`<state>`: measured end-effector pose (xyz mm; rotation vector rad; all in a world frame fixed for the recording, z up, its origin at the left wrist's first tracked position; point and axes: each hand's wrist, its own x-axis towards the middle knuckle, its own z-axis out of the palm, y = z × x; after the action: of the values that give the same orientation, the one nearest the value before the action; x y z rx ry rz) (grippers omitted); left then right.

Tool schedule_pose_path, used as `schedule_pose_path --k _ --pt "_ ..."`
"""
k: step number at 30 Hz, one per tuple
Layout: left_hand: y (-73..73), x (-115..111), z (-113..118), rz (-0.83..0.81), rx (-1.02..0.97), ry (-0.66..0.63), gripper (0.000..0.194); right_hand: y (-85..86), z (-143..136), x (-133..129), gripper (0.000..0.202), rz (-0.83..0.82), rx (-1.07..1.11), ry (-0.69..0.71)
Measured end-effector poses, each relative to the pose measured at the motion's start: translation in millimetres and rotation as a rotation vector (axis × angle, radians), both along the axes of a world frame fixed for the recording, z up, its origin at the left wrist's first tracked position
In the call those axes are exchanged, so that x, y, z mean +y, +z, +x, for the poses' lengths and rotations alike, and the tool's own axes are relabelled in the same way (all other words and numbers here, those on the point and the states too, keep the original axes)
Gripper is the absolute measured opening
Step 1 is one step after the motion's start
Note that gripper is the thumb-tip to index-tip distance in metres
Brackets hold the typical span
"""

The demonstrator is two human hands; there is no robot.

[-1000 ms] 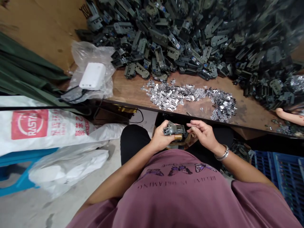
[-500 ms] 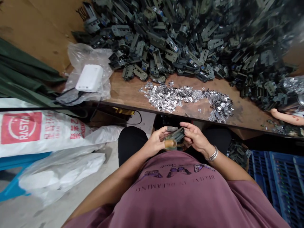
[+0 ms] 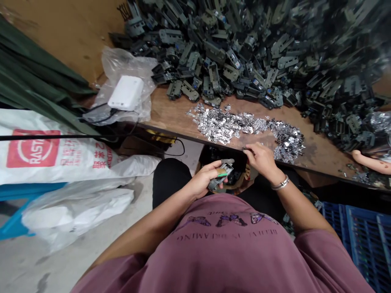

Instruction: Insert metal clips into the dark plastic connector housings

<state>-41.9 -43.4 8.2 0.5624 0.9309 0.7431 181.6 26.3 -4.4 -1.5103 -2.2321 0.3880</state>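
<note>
My left hand (image 3: 205,178) is wrapped round a grey-green plastic housing (image 3: 220,179), tilted above my lap. Tan covering shows on the thumb and grey covering on a fingertip; a bright green patch lies by the thumb. My right hand (image 3: 261,160) is at the table's front edge, thumb and forefinger pinched together. A tiny dark bit shows at those fingertips, too small to name. Just beyond it lie loose shiny metal clips (image 3: 220,124), with a darker heap of clips (image 3: 287,140) to the right.
A large pile of similar housings (image 3: 214,53) covers the back of the wooden table (image 3: 171,110). A white box with a cable (image 3: 126,92) sits on clear plastic at left. Below the edge is an open container (image 3: 210,156). Blue crates (image 3: 366,236) stand at right, white sacks (image 3: 73,158) at left.
My right hand has left the housing and moved up and right to the table edge. The left hand keeps the housing, now turned. The view has shifted slightly.
</note>
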Motion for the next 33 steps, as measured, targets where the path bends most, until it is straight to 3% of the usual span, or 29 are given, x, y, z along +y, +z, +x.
schedule_pose_path --k 6,10,16,21,24,29,33 --pt "-1.2 4.5 5.4 -0.016 -0.020 0.086 0.022 -2.7 9.9 38.4 0.017 -0.238 -0.076 0.022" --pt "-1.7 6.5 6.2 -0.021 0.000 0.147 0.023 4.1 16.6 37.4 0.016 -0.193 -0.042 -0.021" --pt "-2.4 6.8 13.8 -0.050 0.021 0.110 0.028 0.8 1.4 39.4 0.013 -0.197 -0.072 0.091" --pt "-0.7 8.6 12.9 -0.037 0.022 0.128 0.030 0.6 16.0 49.2 0.019 -0.108 -0.080 0.015" --pt "-2.2 10.7 12.4 -0.050 0.043 0.164 0.026 1.2 20.8 44.8 0.022 -0.066 -0.020 0.135" --pt "-5.9 14.9 17.6 -0.063 0.084 0.174 0.025 1.2 10.3 39.6 0.022 0.010 -0.303 0.343" --pt "-3.9 18.8 19.7 -0.063 0.116 0.190 0.024 7.3 6.1 34.4 0.015 0.115 -0.201 0.231"
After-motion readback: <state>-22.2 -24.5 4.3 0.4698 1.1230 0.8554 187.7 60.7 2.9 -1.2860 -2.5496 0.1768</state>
